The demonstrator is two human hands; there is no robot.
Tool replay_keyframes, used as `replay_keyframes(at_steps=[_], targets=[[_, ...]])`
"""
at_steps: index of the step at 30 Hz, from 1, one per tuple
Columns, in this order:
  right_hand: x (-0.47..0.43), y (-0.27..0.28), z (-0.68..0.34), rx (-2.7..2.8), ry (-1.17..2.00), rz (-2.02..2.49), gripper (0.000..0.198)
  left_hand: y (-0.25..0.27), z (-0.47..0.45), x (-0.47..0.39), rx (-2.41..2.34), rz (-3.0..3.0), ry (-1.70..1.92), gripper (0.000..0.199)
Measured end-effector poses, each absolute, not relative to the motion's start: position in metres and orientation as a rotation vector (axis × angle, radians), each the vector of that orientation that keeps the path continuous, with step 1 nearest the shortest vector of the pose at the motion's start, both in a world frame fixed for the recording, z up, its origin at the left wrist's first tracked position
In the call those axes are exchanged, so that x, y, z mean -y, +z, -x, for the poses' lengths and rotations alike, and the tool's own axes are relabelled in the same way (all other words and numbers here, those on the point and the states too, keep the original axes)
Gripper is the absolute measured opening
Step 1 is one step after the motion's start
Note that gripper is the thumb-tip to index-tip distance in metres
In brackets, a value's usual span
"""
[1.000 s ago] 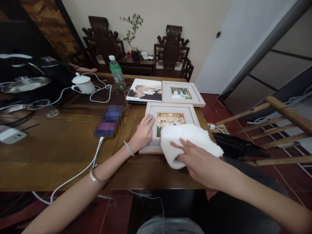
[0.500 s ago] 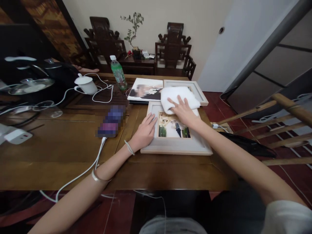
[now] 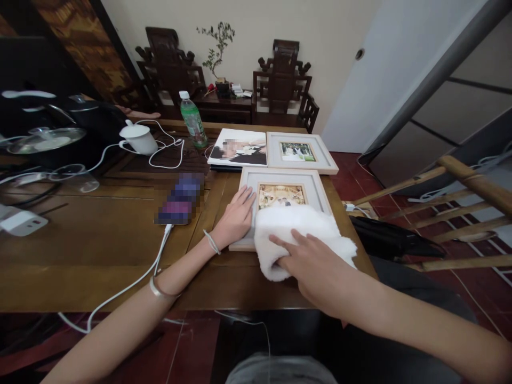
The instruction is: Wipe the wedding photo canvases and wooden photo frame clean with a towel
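Observation:
A picture frame with a pale wooden border and a wedding photo lies flat on the wooden table before me. My left hand rests on its left edge, fingers stretched out flat. Over the frame's lower part, my right hand holds a folded white fluffy towel. Its fingers press on top, while the thumb is hidden in the fold. The towel hides the lower part of the photo and hangs past the frame's near edge. Behind lie a second picture frame and a white photo panel.
To the left are a phone on a charging cable, a green drink bottle, a lidded white cup, a clear plastic cup and a pot. A wooden rack stands right of the table.
My right hand has drawn the towel toward me, from the frame's far edge to its near edge. The second frame's photo is now uncovered. My left hand has stayed in place.

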State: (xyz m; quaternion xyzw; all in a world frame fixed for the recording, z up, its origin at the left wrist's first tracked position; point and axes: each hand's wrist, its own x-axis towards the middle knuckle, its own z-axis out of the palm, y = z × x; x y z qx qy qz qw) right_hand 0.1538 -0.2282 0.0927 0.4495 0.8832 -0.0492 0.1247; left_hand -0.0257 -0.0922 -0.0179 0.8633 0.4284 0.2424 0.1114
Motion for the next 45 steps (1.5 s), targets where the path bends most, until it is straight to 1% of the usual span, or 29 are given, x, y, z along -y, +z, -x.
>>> replay_keyframes(at_steps=[2,4,6,9,12,14,17,20,26,29,33,37,42,45], targets=[[0.222,0.086,-0.150,-2.570,-0.144,-1.342,0.050,-0.017,0.026,0.092,-1.256,-2.537,0.694,0.049],[0.204,0.073,-0.150,-2.578,-0.077,-1.405,0.053,-0.016,0.026,0.092,-1.252,-2.533,0.690,0.049],[0.176,0.061,-0.156,-2.565,0.015,-1.490,0.055,-0.017,0.026,0.092,-1.248,-2.528,0.697,0.049],[0.124,0.049,-0.172,-2.563,0.042,-1.590,0.062,-0.017,0.026,0.091,-1.239,-2.534,0.707,0.048],[0.082,0.043,-0.183,-2.626,0.232,-1.662,0.058,-0.018,0.027,0.091,-1.236,-2.539,0.712,0.048],[0.070,0.040,-0.183,-2.633,0.290,-1.682,0.055,-0.018,0.027,0.091,-1.231,-2.535,0.722,0.048],[0.081,0.036,-0.173,-2.629,0.223,-1.634,0.057,-0.017,0.027,0.091,-1.222,-2.505,0.750,0.048],[0.116,0.039,-0.163,-2.618,0.101,-1.535,0.058,-0.014,0.025,0.093,-1.236,-2.426,0.773,0.050],[0.191,0.073,-0.158,-2.678,-0.219,-1.288,0.052,-0.009,0.022,0.096,-1.253,-2.222,0.838,0.057],[0.207,0.082,-0.149,-2.699,-0.298,-1.180,0.050,-0.008,0.022,0.095,-1.262,-2.195,0.836,0.059],[0.200,0.071,-0.134,-2.699,-0.172,-1.280,0.046,-0.010,0.023,0.093,-1.253,-2.198,0.824,0.060],[0.171,0.056,-0.128,-2.680,0.033,-1.407,0.038,-0.015,0.022,0.091,-1.240,-2.152,0.916,0.057],[0.115,0.047,-0.129,-2.639,0.168,-1.525,0.041,-0.013,0.020,0.095,-1.196,-2.169,0.955,0.057],[0.086,0.044,-0.127,-2.660,0.280,-1.598,0.038,-0.009,0.019,0.099,-1.185,-2.175,0.958,0.061]])
